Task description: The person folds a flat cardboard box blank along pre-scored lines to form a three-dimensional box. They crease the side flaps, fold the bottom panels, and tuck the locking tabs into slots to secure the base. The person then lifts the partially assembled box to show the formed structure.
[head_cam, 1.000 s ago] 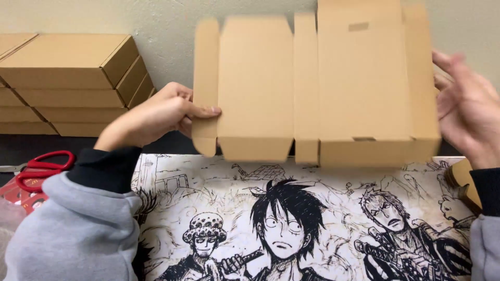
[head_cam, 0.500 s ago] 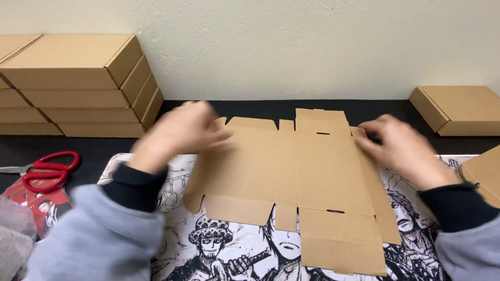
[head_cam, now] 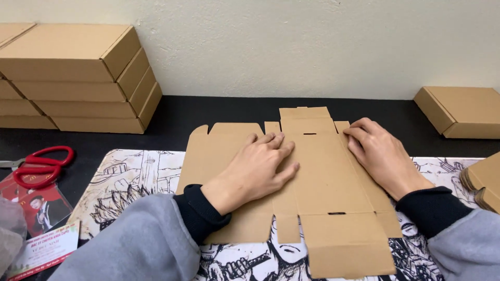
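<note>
The flat cardboard blank [head_cam: 291,192] lay unfolded on the drawn mat [head_cam: 130,182] under both hands. The left hand [head_cam: 255,169] pressed flat with spread fingers on its middle; the right hand [head_cam: 383,156] pressed flat on its right flap. No wall was raised yet, so all the folding was left. Finished boxes [head_cam: 78,78] stood stacked far beyond the left hand.

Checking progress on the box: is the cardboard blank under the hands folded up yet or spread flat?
Spread flat: the cardboard blank lies unfolded on the printed mat, flaps out, both palms pressing it.
</note>
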